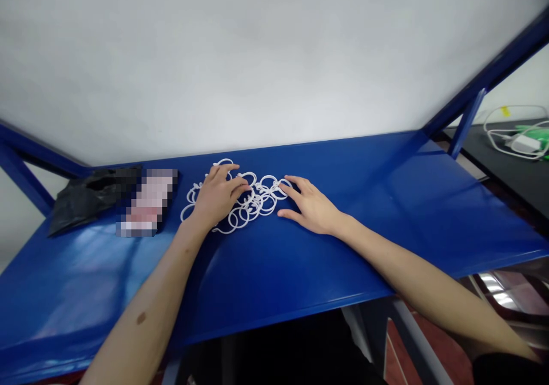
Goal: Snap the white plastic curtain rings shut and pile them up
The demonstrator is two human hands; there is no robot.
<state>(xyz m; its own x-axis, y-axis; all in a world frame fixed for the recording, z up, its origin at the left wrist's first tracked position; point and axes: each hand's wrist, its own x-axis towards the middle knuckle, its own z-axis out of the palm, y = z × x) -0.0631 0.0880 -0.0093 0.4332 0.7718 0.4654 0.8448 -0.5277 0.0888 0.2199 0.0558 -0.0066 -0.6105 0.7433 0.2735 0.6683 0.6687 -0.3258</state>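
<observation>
A loose heap of several white plastic rings (253,202) lies on the blue metal shelf (364,202). My left hand (217,195) rests on top of the left part of the heap, fingers slightly curled and apart, holding nothing that I can see. My right hand (309,205) lies flat on the shelf at the heap's right edge, fingers spread, fingertips touching the outermost rings.
A crumpled black plastic bag (88,196) lies at the shelf's left end, with a blurred pinkish packet (148,202) beside it. A white wall stands close behind. At the far right, a dark table holds a white cable and charger (521,139). Blue frame struts (465,123) rise at the corners.
</observation>
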